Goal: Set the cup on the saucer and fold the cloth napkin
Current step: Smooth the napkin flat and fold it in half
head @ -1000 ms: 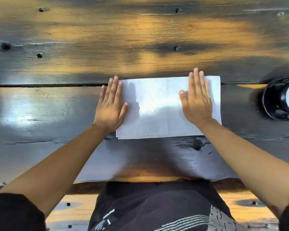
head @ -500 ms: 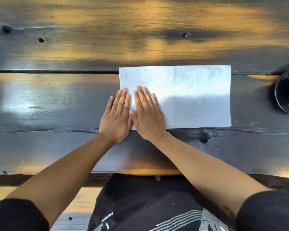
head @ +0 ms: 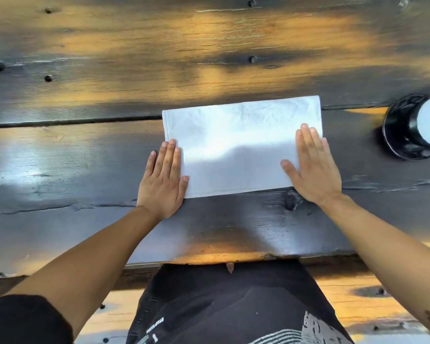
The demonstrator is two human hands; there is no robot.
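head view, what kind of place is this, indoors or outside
Probably an outdoor or sunlit seating spot, though that is a guess. The table is made of dark, weathered wooden planks with bolts and strong patches of sunlight. A white cloth napkin lies flat on it, and a black cup and saucer sit at its right.

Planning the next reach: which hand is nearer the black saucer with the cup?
Right. The right hand lies flat on the napkin's right end, just left of the saucer. The left hand presses the napkin's far left end.
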